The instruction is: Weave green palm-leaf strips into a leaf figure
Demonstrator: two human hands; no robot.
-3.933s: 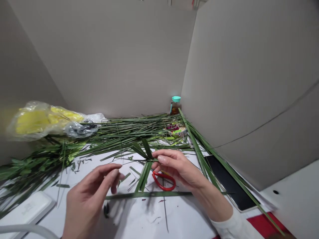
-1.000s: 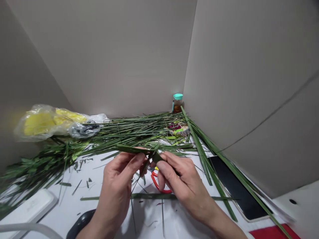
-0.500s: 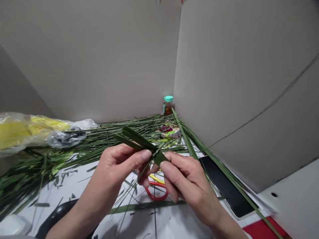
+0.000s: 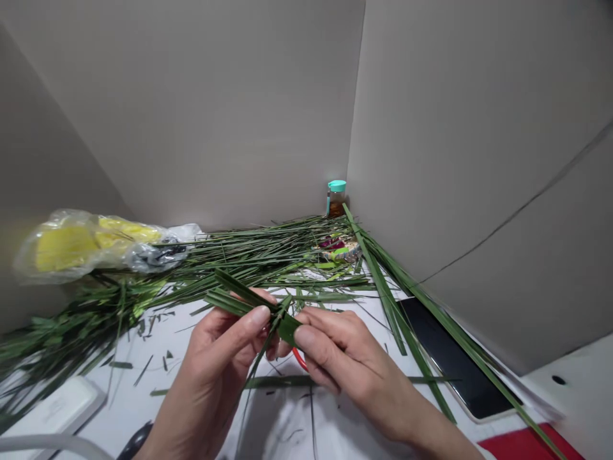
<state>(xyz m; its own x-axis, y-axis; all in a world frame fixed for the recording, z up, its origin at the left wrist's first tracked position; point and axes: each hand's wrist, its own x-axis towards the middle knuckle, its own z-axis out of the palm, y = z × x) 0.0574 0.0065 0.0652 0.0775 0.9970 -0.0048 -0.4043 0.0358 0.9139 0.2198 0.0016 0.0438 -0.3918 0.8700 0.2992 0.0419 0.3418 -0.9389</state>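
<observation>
Between my two hands is a small folded piece of green leaf strips, with loose ends fanning out to the upper left and thin ones trailing down. My left hand pinches its left part between thumb and fingers. The right end is gripped by the thumb and fingers of my right hand. Beneath the hands, part of a red scissors handle shows on the white paper; the rest of the scissors is hidden. A long flat leaf strip lies across the paper just below.
Long green leaves are heaped along the back. At left lies a plastic bag with yellow contents. A bottle with a turquoise lid stands in the corner. A black-screened phone lies right, a white charger lower left.
The view has shifted left, bringing the white charger further into sight. Both hands keep hold of the leaf piece, which sits slightly lower, and less of the scissors handle shows.
</observation>
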